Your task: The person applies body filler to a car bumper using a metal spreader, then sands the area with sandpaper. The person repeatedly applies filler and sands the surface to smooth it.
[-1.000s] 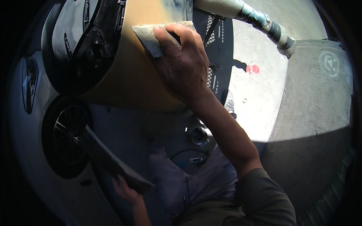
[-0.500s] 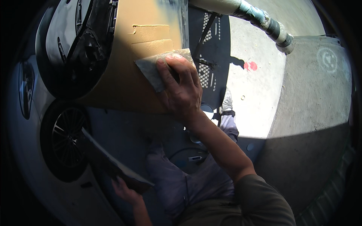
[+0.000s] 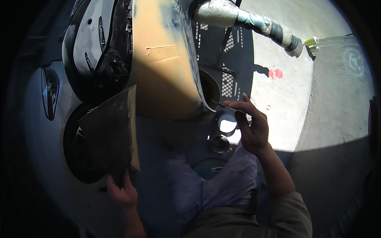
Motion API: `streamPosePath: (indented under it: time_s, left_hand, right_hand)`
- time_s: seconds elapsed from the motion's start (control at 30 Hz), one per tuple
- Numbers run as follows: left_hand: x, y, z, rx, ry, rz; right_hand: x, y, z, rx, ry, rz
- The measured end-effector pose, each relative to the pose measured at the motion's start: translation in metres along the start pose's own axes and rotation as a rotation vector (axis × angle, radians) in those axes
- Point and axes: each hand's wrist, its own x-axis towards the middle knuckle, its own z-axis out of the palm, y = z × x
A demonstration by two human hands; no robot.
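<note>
My left hand [image 3: 122, 192] grips the lower end of a dark mixing board [image 3: 109, 133], which is tilted up with a pale strip along its right edge. In my right hand [image 3: 256, 129], a thin spreader [image 3: 226, 106] is pinched between thumb and fingers. It is seen nearly edge-on, to the right of the panel's lower corner and apart from it. The curved car body panel [image 3: 166, 91] has a tan coated surface. Two thin raised ridges of filler [image 3: 162, 51] run across it, and its lower part lies in shadow.
Two round cans, one with a bright top [image 3: 227, 123] and one darker [image 3: 220, 144], stand below the panel's corner. A padded, tape-wrapped bar [image 3: 254, 22] juts out at upper right. At left are a car wheel [image 3: 79, 158] and headlight [image 3: 50, 93].
My right hand has left the panel, moving right and down, and the spreader has turned edge-on. My left hand has raised and turned the board. The lower filler patch is flatter.
</note>
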Motion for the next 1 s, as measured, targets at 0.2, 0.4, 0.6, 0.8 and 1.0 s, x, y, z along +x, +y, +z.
streamPosePath:
  time_s: [0.2,0.4,0.6,0.8,1.0]
  left_hand:
    - [0.075,0.041,-0.014,0.061,-0.001,0.283]
    - [0.152,0.107,-0.018,0.323,-0.223,0.585]
    - [0.191,0.161,0.003,0.464,-0.371,0.844]
    - [0.214,0.158,0.006,0.562,-0.477,0.875]
    - [0.25,0.14,0.004,0.676,-0.506,0.845]
  right_hand:
    - [-0.003,-0.004,-0.023,0.536,0.189,0.341]
    - [0.008,-0.055,-0.039,-0.377,0.016,-0.48]
    - [0.04,-0.074,-0.007,-1.0,-0.144,-0.41]
    - [0.071,-0.065,-0.011,-1.146,-0.448,-0.566]
    - [0.101,-0.064,-0.008,-1.159,-0.422,-0.653]
